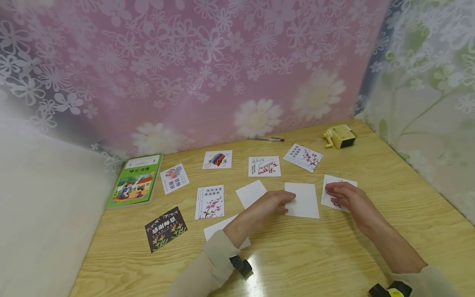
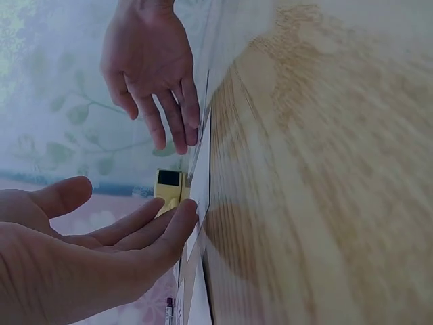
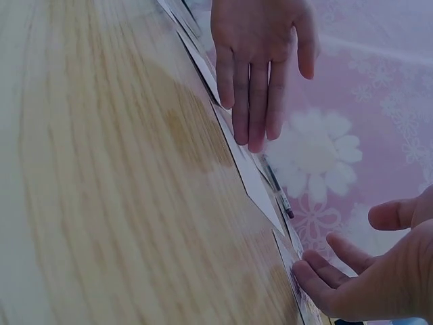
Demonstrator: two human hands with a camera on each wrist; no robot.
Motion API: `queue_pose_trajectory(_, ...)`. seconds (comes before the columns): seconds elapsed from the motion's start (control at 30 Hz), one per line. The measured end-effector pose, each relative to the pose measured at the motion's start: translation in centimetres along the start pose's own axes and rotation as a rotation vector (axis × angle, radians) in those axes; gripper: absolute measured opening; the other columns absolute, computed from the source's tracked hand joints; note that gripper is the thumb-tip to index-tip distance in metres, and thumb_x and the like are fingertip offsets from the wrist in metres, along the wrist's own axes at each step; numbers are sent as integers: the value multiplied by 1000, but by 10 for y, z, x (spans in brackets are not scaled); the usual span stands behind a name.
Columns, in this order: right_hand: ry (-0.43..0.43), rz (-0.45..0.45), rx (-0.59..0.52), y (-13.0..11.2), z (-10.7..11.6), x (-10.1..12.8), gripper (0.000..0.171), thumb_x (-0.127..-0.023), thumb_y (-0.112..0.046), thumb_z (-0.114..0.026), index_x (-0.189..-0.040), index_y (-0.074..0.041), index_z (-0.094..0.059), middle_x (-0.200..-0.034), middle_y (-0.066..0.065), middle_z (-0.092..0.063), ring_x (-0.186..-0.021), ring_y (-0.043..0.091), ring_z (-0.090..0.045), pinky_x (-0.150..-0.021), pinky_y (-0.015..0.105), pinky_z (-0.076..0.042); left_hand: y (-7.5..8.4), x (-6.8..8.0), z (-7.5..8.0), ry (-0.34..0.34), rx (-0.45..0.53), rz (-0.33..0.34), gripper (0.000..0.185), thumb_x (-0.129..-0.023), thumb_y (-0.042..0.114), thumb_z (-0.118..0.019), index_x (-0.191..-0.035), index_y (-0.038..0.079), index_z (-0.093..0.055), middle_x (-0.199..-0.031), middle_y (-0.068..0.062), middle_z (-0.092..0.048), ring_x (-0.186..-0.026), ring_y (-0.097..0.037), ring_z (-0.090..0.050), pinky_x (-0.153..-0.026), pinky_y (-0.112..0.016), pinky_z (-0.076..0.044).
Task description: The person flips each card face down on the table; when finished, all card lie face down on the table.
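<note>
My left hand [image 1: 265,206] reaches over the table, its fingertips at the left edge of a blank white card [image 1: 305,202]. In the left wrist view its fingers are extended and nothing is gripped. My right hand [image 1: 352,200] lies at the right, its fingers over a white card with red print [image 1: 328,198], partly covered by them. The right wrist view shows the right fingers loosely bent, with nothing between them and the thumb. Another blank card [image 1: 250,192] sits behind the left hand, and one more blank card [image 1: 213,229] is partly hidden under the left forearm.
Several printed cards lie around, among them a blossom card [image 1: 210,202], a dark card [image 1: 165,229] and a birthday card [image 1: 264,166]. A green book [image 1: 135,181] is at the left. A pen [image 1: 266,139] and a yellow pencil sharpener [image 1: 340,136] stand near the back wall.
</note>
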State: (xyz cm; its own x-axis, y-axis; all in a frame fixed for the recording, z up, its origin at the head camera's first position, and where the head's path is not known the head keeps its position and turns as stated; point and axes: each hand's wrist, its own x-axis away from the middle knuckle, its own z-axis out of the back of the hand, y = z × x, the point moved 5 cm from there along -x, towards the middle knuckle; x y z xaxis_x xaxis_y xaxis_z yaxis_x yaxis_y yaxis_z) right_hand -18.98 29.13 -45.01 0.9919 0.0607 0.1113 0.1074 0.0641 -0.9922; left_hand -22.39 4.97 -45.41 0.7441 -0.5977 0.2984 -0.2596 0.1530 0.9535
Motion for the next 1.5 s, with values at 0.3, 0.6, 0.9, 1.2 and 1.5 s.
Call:
queue_pose_trajectory(0.3, -35, 83, -227, -13, 9, 2, 27, -113, -18, -45, -124, -11, -68, -121, -10, -68, -112, 5, -67, -96, 17, -55, 7, 2, 0, 75, 15, -8, 49, -105, 29, -54, -140, -5, -59, -147, -14, -58, -142, -29, -50, -112, -40, -50)
queue_pose_trajectory(0.6, 4, 167, -415, -21, 37, 12, 29, -112, -9, -43, -122, -9, -71, -120, -4, -70, -109, 7, -70, -96, 18, -56, 29, -9, -22, 68, 50, -50, 46, -106, 32, -55, -142, 3, -62, -145, -5, -61, -138, -22, -53, -112, -36, -49)
queue_pose_trajectory(0.9, 98, 83, -418, -8, 52, 20, 24, -111, -11, -48, -115, -20, -71, -114, -12, -67, -103, 2, -68, -91, 14, -55, 32, -36, -51, 42, 177, -42, 43, -107, 24, -54, -142, 0, -59, -146, -11, -58, -142, -31, -50, -117, -40, -45)
queue_pose_trajectory(1.2, 78, -2, -361, 2, 58, 32, 30, -113, -19, -41, -113, -27, -70, -110, -17, -66, -102, -1, -65, -89, 15, -54, 28, -61, -68, 127, 253, 8, 42, -103, 22, -58, -137, -3, -62, -143, -17, -58, -139, -36, -51, -118, -42, -43)
queue_pose_trajectory(1.5, 27, -14, -443, 2, 58, 36, 37, -114, -19, -37, -110, -24, -74, -110, -9, -70, -103, 4, -68, -90, 20, -58, 29, -66, -79, 215, 197, 50, 38, -102, 21, -58, -131, 0, -68, -143, -13, -57, -139, -32, -52, -117, -40, -44)
